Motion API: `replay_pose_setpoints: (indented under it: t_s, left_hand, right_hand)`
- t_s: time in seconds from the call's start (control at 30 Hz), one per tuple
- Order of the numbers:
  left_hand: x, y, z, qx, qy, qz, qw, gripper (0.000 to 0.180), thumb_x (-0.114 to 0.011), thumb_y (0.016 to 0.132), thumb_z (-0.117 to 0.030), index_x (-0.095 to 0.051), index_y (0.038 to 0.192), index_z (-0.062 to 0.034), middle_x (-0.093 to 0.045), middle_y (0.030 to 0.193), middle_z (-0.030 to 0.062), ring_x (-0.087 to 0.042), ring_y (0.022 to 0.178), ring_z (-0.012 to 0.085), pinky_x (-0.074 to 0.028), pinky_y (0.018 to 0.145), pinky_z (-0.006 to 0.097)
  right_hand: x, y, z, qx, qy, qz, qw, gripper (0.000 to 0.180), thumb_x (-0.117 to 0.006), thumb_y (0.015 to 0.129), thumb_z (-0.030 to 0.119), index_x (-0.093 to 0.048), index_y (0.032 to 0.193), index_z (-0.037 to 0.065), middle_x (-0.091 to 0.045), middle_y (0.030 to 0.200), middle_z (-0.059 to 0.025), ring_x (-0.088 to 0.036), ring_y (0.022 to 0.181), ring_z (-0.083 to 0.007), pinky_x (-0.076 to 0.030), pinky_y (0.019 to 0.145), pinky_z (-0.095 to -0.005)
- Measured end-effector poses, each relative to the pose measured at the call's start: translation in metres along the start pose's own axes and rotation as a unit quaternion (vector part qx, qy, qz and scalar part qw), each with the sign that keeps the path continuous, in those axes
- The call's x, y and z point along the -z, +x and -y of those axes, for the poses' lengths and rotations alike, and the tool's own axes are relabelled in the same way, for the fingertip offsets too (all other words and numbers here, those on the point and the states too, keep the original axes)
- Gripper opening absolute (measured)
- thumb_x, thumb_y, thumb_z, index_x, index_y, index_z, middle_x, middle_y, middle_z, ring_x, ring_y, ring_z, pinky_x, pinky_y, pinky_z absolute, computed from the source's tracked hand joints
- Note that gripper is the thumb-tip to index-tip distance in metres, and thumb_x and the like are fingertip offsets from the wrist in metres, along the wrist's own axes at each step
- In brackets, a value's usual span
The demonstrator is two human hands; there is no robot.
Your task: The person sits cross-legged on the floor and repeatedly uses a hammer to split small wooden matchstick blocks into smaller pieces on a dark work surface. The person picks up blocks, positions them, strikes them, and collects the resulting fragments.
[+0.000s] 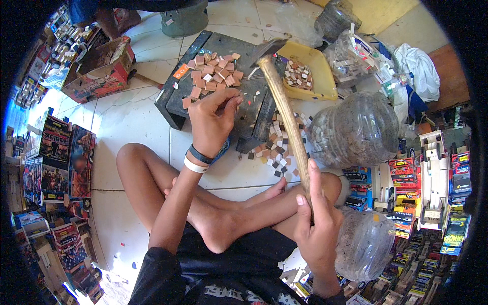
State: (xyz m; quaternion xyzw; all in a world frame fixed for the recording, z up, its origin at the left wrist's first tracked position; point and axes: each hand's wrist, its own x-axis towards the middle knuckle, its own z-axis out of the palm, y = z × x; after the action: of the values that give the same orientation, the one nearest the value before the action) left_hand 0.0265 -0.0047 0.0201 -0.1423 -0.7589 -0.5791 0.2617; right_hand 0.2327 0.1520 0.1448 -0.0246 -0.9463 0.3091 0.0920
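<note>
My right hand (317,229) grips the lower end of a hammer (287,117). Its long wooden handle slants up to a dark metal head, raised over the right side of a low black wooden stool (203,51). Above the stool's near edge, my left hand (216,114) is closed in a pinch, and whatever its fingertips hold is too small or hidden to name. Black and white bands circle that wrist. Just beyond the left hand, a pile of small reddish-brown square tiles (216,71) covers much of the stool top. An orange label-like piece (180,71) lies beside them.
Loose tiles (277,140) are scattered on the floor right of the stool, near a yellow tray (325,84) holding more pieces. Large clear plastic jugs (356,129) stand at right. A cardboard box (99,71) is at far left. Colourful toy trucks (406,188) crowd both sides.
</note>
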Motion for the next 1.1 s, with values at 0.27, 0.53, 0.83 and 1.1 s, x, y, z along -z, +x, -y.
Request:
replay_pose_setpoints:
  t_s: [0.27,0.53,0.83,1.1]
  left_hand:
    - [0.000,-0.002,0.003,0.005,0.007,0.004,1.000,0.008,-0.079,0.084,-0.001,-0.079,0.093,-0.0009,-0.078,0.079,0.0102,-0.071,0.063,0.0147,-0.054,0.062,0.027]
    - [-0.001,-0.002,0.004,0.000,0.024,0.000,1.000,0.009,-0.079,0.085,-0.001,-0.079,0.093,-0.0015,-0.078,0.083,0.0103,-0.072,0.066,0.0152,-0.056,0.065,0.027]
    - [-0.002,-0.003,0.007,0.010,0.007,0.010,1.000,0.008,-0.078,0.087,-0.001,-0.078,0.095,0.0003,-0.078,0.082,0.0094,-0.072,0.071,0.0139,-0.056,0.067,0.027]
    - [-0.001,-0.004,0.009,0.007,0.035,0.020,0.999,0.012,-0.075,0.084,0.005,-0.076,0.096,0.0020,-0.078,0.088,0.0130,-0.075,0.075,0.0197,-0.058,0.069,0.029]
  right_hand:
    - [0.000,0.002,-0.006,0.015,0.006,0.018,1.000,0.058,-0.058,0.098,-0.002,-0.047,0.154,0.004,-0.064,0.133,-0.0281,-0.070,0.110,-0.0420,-0.056,0.089,-0.0444]
    - [0.006,0.007,-0.004,-0.019,0.002,0.063,0.998,0.059,-0.056,0.098,-0.003,-0.046,0.155,0.006,-0.062,0.135,-0.0295,-0.068,0.113,-0.0442,-0.056,0.087,-0.0454]
    - [0.002,0.012,-0.009,0.035,0.007,0.024,0.999,0.064,-0.056,0.098,-0.004,-0.041,0.159,0.011,-0.071,0.114,-0.0299,-0.072,0.093,-0.0446,-0.056,0.080,-0.0479]
    - [0.010,0.011,-0.004,-0.036,-0.001,0.087,0.996,0.060,-0.054,0.099,-0.001,-0.044,0.157,0.010,-0.067,0.123,-0.0295,-0.070,0.102,-0.0462,-0.055,0.081,-0.0481]
